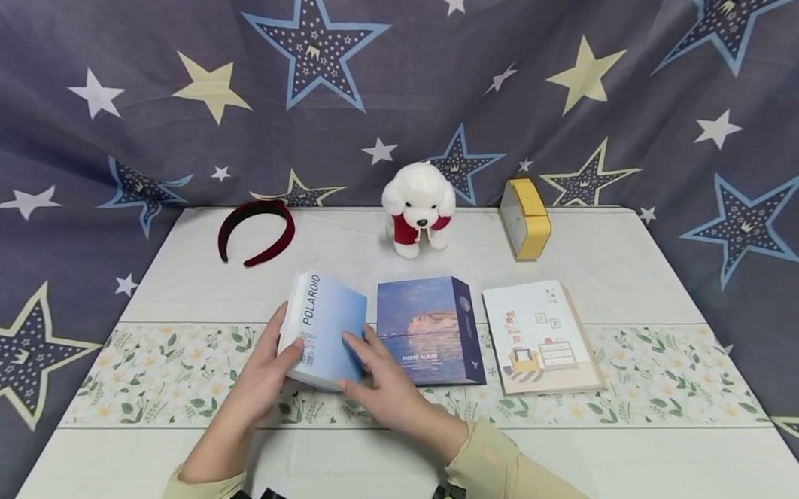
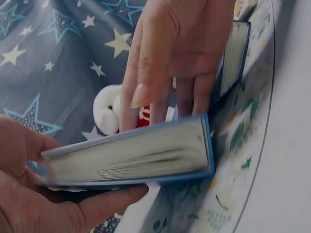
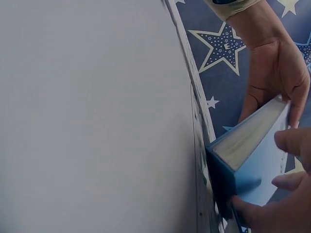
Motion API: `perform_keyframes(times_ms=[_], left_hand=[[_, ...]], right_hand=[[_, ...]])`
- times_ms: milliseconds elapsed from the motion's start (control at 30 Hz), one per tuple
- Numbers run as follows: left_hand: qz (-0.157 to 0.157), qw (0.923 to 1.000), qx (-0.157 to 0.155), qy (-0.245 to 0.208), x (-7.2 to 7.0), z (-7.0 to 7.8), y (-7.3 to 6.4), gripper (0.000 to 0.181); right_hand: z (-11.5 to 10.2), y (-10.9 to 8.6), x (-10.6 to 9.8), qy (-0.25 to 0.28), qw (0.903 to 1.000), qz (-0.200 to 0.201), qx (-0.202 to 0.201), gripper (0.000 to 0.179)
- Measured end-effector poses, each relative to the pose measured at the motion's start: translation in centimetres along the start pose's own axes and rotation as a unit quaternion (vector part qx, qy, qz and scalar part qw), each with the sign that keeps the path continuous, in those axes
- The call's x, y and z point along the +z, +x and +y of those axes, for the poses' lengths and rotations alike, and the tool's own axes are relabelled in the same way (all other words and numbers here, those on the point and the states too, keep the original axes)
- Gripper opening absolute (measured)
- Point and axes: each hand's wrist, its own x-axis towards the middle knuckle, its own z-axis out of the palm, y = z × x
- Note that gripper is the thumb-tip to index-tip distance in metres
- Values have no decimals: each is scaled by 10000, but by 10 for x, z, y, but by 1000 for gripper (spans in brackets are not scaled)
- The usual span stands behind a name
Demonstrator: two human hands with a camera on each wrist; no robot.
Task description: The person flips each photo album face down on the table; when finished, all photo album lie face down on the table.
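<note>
A thick light-blue photo album (image 1: pixel 338 318) marked POLAROID is in my left hand (image 1: pixel 264 374), tilted above the table. That hand grips its left side, thumb on the cover and fingers behind. My right hand (image 1: pixel 388 388) touches the album near its right edge and lower corner with extended fingers (image 1: pixel 360 347). In the left wrist view the album's page edges (image 2: pixel 131 160) face the camera. To the right lies a dark-blue photo album (image 1: pixel 419 326) with a painted sea cliff on its cover. Beyond it is a white book (image 1: pixel 533 339) with a drawn room.
At the back stand a white plush dog (image 1: pixel 419 194) in red and a yellow box-like object (image 1: pixel 530 222). A dark red headband (image 1: pixel 281 236) lies back left. The white table (image 1: pixel 672 475) has a floral strip; a star-patterned curtain (image 1: pixel 408 77) hangs behind.
</note>
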Motion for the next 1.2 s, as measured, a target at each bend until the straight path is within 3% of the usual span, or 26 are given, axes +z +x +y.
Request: perform_keyframes(times_ms=[167, 400, 867, 1067, 1200], left_hand=[[352, 9970, 74, 688, -5, -3, 0, 57], [680, 9838, -362, 1618, -7, -8, 1, 59], [623, 9694, -331, 2353, -6, -25, 4, 76], [617, 9530, -661, 2891, -5, -27, 4, 80], [723, 9381, -523, 3347, -3, -24, 4, 74]], right_hand=[[-1, 1, -2, -287, 9996, -5, -9, 68], [-1, 1, -6, -582, 9982, -130, 43, 68], [0, 4, -11, -718, 9969, -292, -107, 63], [2, 5, -17, -446, 9979, -457, -97, 65], [-2, 5, -33, -5, 9995, -268, -193, 65]])
